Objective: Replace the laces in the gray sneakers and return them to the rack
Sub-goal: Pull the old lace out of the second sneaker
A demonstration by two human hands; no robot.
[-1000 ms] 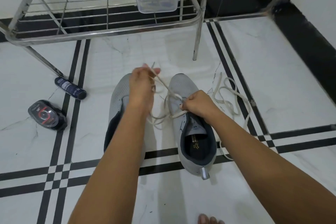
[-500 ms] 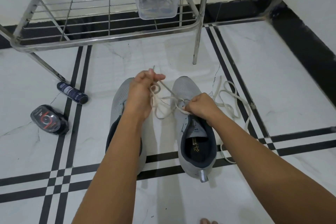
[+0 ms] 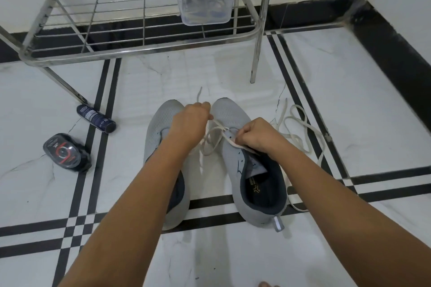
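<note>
Tiled floor [image 3: 349, 100]; lace [image 3: 218, 124] spans left hand [image 3: 190, 121], right hand [image 3: 255, 136].

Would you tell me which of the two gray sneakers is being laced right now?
The right sneaker: the left hand and right hand pinch the white lace at its eyelets; the left sneaker shows no lace.
</note>
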